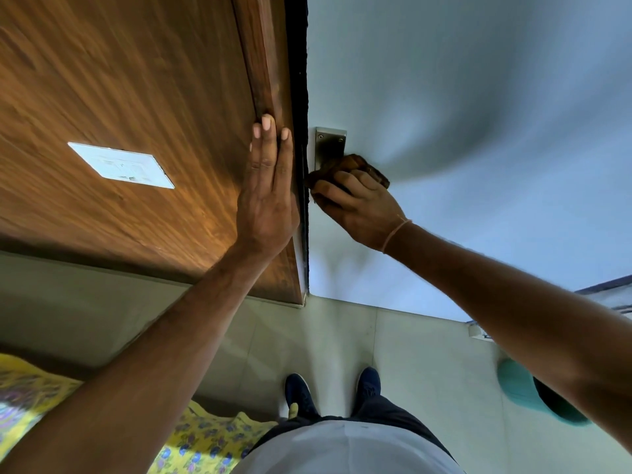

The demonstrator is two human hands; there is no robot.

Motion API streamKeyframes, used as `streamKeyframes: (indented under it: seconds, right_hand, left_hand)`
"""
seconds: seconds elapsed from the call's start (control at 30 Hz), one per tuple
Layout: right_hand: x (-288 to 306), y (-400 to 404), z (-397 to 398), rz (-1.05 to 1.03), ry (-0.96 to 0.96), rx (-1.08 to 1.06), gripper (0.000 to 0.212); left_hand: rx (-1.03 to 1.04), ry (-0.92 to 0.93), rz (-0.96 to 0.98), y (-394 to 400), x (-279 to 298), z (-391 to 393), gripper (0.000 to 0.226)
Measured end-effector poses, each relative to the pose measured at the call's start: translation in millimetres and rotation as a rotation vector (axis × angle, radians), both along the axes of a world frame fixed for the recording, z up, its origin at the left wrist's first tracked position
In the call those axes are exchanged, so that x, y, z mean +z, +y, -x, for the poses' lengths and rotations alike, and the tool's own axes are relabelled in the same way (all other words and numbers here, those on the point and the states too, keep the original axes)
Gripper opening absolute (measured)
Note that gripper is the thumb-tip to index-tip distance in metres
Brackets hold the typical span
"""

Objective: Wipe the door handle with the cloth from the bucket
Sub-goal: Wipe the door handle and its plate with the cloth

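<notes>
A pale door (461,97) meets a wooden panel (136,97). The right hand (359,210) fingers clamp the cloth (352,165) over the handle (330,145); the left hand (266,186), fingers flat, braces beside. Cloth may slip off, bunched loosely.
</notes>
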State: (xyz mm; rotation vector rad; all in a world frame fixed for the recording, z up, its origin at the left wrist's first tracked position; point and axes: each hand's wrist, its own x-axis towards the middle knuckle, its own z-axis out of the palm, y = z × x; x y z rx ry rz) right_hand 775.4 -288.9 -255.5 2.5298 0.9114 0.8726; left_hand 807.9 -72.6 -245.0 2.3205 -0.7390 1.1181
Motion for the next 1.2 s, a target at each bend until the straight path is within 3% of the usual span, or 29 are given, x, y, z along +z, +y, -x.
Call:
streamKeyframes:
  seconds: [0.2,0.37,0.67,0.9,1.07,1.2]
  right_hand:
    - [1.7,-27.2,19.6,-0.022,0.030,-0.001,0.038]
    - [8.5,4.9,10.9,-0.195,0.026,-0.062,0.049]
    - [-10.2,-27.3,42.8,-0.371,-0.070,-0.158,0.024]
    - [-8.7,8.3,23.2,-0.420,-0.068,-0.146,0.024]
    - [-1.7,-12.2,53.9,-0.758,-0.024,-0.218,0.029]
    - [0.9,13.5,24.3,-0.525,0.015,-0.239,0.022]
  left_hand:
    - [0.016,-0.027,0.004,0.1,1.0,-0.7,0.060]
    - [0.027,-0.024,-0.003,-2.2,1.5,0.1,0.065]
    - [-0.010,0.009,0.001,-0.4,2.4,1.5,0.066]
    - [0.000,0.043,-0.002,-1.9,3.3,3.7,0.064]
    - [0.006,0.057,0.008,-3.4,2.1,3.0,0.061]
    - [0.007,0.068,0.012,-6.3,1.6,2.4,0.061]
